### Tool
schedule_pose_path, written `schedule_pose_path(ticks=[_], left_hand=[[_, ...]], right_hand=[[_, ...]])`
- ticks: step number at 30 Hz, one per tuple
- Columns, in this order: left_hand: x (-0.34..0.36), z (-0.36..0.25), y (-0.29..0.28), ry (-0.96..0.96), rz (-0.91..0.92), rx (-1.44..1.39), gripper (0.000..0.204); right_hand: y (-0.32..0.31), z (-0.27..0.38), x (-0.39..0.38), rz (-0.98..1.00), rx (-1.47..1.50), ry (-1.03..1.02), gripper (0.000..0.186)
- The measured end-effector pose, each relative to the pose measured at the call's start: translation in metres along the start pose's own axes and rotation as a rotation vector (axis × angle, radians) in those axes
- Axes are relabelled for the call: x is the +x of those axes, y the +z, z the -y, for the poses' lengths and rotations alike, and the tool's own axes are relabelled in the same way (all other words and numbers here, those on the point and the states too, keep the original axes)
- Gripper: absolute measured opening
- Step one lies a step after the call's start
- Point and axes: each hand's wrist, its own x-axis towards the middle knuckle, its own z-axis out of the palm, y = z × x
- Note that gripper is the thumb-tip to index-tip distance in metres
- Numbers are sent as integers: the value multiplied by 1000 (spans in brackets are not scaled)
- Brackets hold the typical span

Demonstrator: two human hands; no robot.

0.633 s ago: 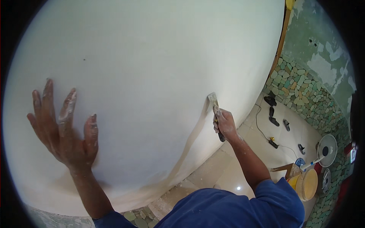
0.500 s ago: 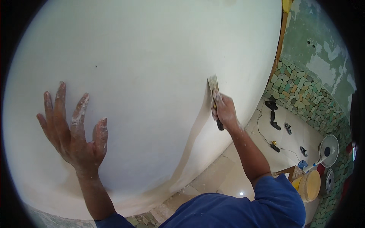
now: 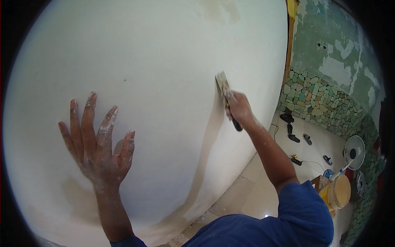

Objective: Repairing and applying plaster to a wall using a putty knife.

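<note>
Item: one putty knife [image 3: 223,85], its blade at the white wall [image 3: 164,107], toward the wall's right edge. I judged it light, thin-bladed, slightly springy; hold point, the dark handle. Right hand [image 3: 240,108]: fingers wrapped round that handle. Left hand [image 3: 101,158]: fingers spread apart; wall contact, I could not tell.

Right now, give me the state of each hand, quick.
Left hand: open and spread, holding nothing.
Right hand: closed around the handle of a scraper.
</note>
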Motion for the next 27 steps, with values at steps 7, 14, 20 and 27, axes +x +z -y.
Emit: schedule_pose_path(ticks=[7,14,20,27], left_hand=[[-1,1,-5,-28,23,-31,35],[2,-1,-3,-28,16,-100,35],[-7,10,-15,2,14,-202,36],[-145,70,-81,-289,-211,-172,41]], right_hand=[[16,37,-17,61,-10,-78,48],[45,34,-49,110,-93,-24,46],[60,76,-36,142,-47,-142,47],[29,47,-53,138,-216,-125,50]])
